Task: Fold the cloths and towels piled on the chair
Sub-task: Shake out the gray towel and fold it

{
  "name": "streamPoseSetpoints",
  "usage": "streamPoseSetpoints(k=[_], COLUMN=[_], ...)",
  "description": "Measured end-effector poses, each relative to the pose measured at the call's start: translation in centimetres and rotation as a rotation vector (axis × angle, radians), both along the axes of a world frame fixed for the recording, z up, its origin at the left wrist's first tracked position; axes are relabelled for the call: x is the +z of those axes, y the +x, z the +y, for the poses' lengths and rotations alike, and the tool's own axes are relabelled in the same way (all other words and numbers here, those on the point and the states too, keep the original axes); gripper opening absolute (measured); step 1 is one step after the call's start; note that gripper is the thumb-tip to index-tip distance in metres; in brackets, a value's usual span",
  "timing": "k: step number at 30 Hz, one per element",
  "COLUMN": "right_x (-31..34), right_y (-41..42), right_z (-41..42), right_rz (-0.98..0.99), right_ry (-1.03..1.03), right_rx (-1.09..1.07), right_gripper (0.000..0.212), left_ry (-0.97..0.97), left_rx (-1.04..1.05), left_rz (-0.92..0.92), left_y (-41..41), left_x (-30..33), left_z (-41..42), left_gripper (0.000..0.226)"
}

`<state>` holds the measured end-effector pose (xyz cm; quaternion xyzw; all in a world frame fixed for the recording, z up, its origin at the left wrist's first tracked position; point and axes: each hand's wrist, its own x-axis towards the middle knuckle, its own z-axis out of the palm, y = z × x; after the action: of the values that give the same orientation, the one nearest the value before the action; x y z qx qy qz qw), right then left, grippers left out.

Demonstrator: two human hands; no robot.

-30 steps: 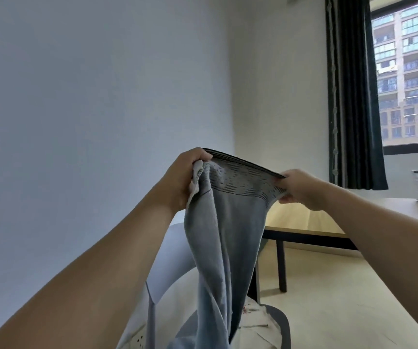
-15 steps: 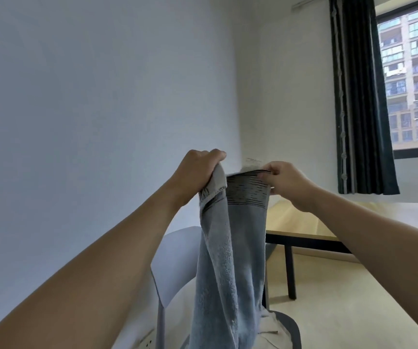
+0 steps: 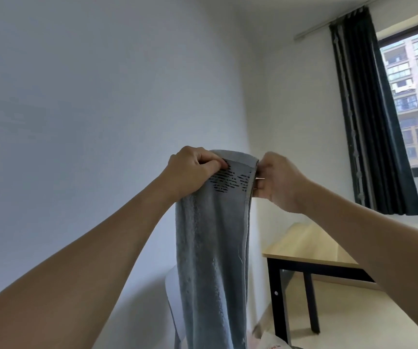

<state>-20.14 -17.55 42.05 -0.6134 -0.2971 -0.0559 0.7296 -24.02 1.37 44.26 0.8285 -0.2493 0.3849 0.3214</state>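
Up in front of the white wall (image 3: 77, 96), both hands hold a grey-blue towel (image 3: 213, 248) by its top edge. Left hand (image 3: 193, 170) grips the left corner, fingers curled over the hem with the thumb pressed on the front. Right hand (image 3: 276, 180) pinches the right edge, fingers bent round it. Between the hands the hem arches slightly, and below it runs a band of short dark dashes; no brand or lettering can be read on it. The towel hangs straight down in a narrow column, its lower end out of view at the bottom edge. Behind it shows part of a pale chair (image 3: 171, 285). To the right stands a light wooden table (image 3: 303, 243) on dark legs, near a dark curtain (image 3: 369, 122) beside a window (image 3: 417, 84).
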Motion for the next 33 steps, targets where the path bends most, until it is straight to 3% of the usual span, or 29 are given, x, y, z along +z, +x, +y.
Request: streamPoseSetpoints(k=[6,8,11,13,19,25,30,33], right_x=[1.1,1.4,2.1,2.7,5.1,7.9,10.6,11.9], right_y=[-1.2,-1.4,-1.1,-1.0,-2.1,-4.5,-7.0,-8.0], right_z=[0.0,0.0,0.3,0.5,-0.2,-0.1,-1.2,-2.2], right_rz=[-0.246,-0.288,-0.392,-0.399,-0.416,-0.598,-0.718,-0.82], right_ry=[-0.243,-0.277,-0.348,-0.298,-0.258,-0.312,-0.3,-0.41], right_rx=[-0.019,-0.023,-0.219,-0.302,-0.329,-0.489,-0.585,-0.753], right_gripper=[0.062,0.055,0.021,0.011,0.013,0.01,0.017,0.015], left_ry=[0.093,0.08,0.072,0.081,-0.147,0.151,-0.067,0.013], left_rx=[0.08,0.097,0.083,0.025,-0.158,-0.164,-0.272,-0.067], left_rz=[-0.061,-0.07,-0.055,-0.005,0.198,0.455,0.37,0.183], left_y=[-0.8,-0.9,-1.7,-2.9,-5.9,-7.5,-9.6,-10.6], left_x=[-0.1,-0.1,0.0,0.4,3.2,4.8,6.5,7.7], left_z=[1.1,1.3,1.3,1.1,-0.2,-1.1,-1.4,-1.9], left_gripper=[0.018,0.017,0.019,0.021,0.018,0.024,0.028,0.027])
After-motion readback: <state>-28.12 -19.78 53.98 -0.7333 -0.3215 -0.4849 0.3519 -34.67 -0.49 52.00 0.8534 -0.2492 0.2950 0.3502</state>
